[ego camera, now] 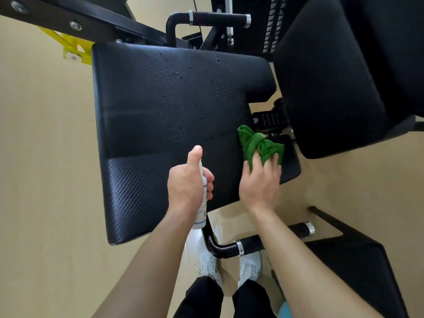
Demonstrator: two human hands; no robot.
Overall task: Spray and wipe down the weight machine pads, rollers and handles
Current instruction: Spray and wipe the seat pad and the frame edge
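Left hand (189, 182) wraps the spray bottle (201, 210), thumb up. Right hand (260, 182) clutches the green cloth (259, 145) at the seat pad's (149, 115) right edge. Droplets bead the pad, unwiped. I judge: sprayed, wiping barely begun; back pad (332, 76) and handles (220, 18) left.

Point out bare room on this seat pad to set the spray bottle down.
Best patch: the dry near-left part of the seat pad, between its left edge and the left hand gripping the spray bottle. The far half is bare but wet with droplets. The right edge is crowded: the right hand holds the green cloth there.
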